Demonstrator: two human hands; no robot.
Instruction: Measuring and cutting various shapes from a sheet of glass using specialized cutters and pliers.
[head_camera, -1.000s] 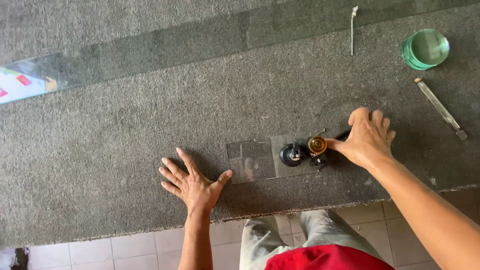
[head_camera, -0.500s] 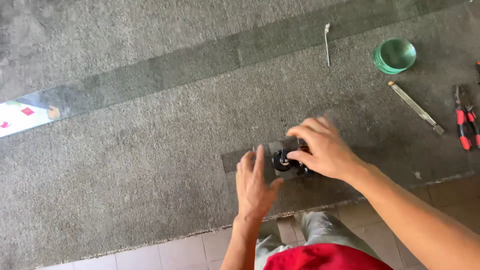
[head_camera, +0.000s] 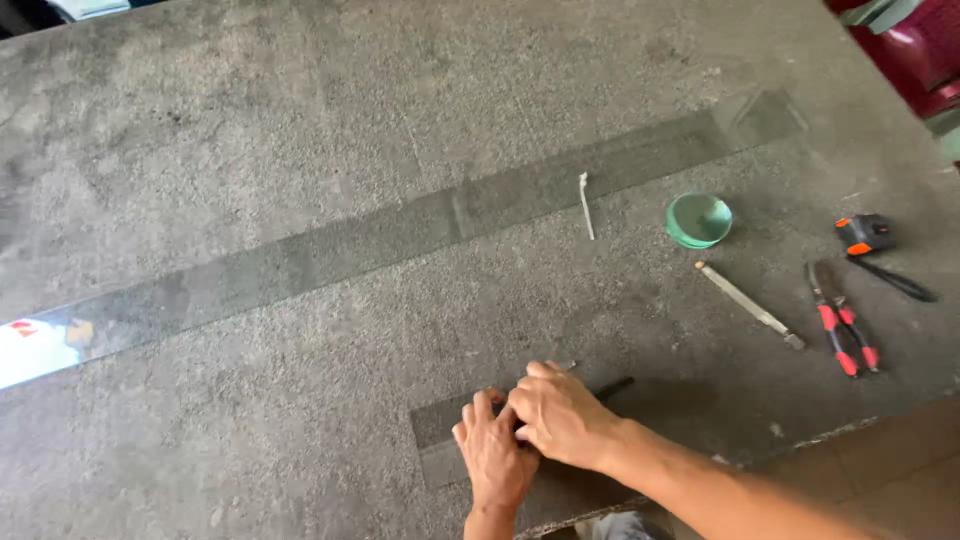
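Both my hands are bunched together near the table's front edge, on a small rectangular piece of glass (head_camera: 436, 428). My right hand (head_camera: 568, 420) is closed over a small black tool, and only the tool's thin black arm (head_camera: 614, 386) sticks out to the right. My left hand (head_camera: 493, 462) lies pressed against the right one, fingers together over the same tool and the glass. The tool's body is hidden under the hands.
A long narrow glass strip (head_camera: 400, 235) runs diagonally across the grey carpeted table (head_camera: 250, 120). To the right lie a white stick (head_camera: 586, 205), a green bowl (head_camera: 698, 220), a metal bar tool (head_camera: 750, 305), red-handled pliers (head_camera: 843, 332) and an orange-black tape measure (head_camera: 864, 234).
My left hand has moved right from the bare carpet to join the right hand over the tool. The view has shifted, and more tools now show on the right.
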